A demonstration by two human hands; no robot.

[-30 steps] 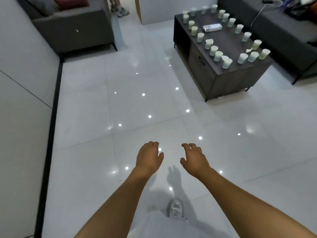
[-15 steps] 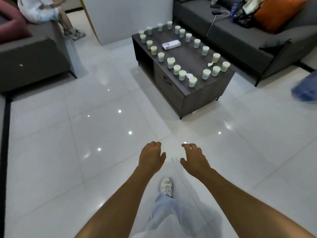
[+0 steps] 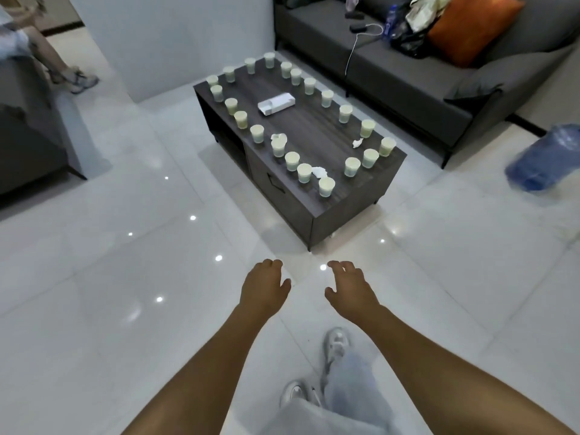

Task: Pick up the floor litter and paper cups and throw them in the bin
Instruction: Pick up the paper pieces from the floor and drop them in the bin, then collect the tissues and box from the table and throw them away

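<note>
Because nothing had yet been gathered, the left hand (image 3: pixel 263 288) hung palm-down over the near floor, its fingers loosely curled and holding nothing, as though kept free for a first grab. Just right of it the right hand (image 3: pixel 351 290) hung the same way, fingers relaxed and bare. Farther off stood the coffee table (image 3: pixel 317 130), dark wood, where the paper cups (image 3: pixel 304 173) were lined in a loop round its rim, likely left as set out. They looked small, pale green-white and upright, and whether any held liquid could not be told. Crumpled tissue scraps (image 3: pixel 319 172) lay among them, with a white box (image 3: pixel 276 103) mid-table. At the far right a blue-bagged bin (image 3: pixel 544 158) sat blurred on the floor.
</note>
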